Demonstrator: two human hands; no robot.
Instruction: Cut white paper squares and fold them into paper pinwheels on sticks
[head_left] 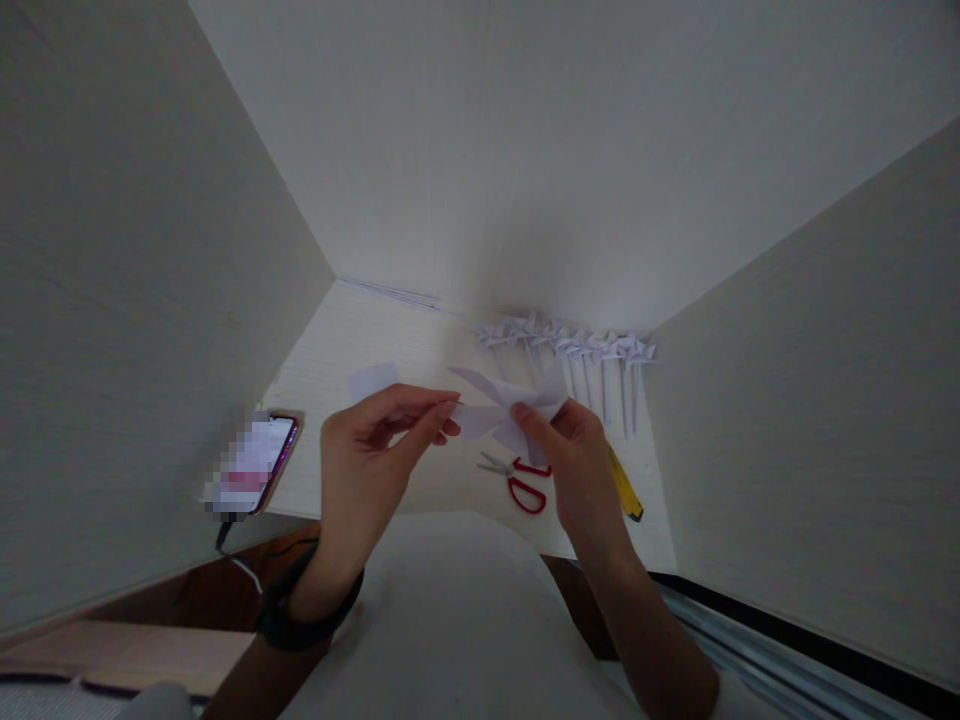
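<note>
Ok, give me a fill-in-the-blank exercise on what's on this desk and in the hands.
1. Both hands, left hand and right hand, pinch a piece of folded white ____.
2. The scissors have ____ handles.
3. The phone lies to the ____ of the left hand.
4. The row of paper pinwheels lies ____ the hands.

Missing words: paper; red; left; beyond

Phone [255,465] screen pixelated; yellow tool [624,487] partly behind right hand [577,465].

Bare forearms — a black band [307,615] circles the left wrist
</note>
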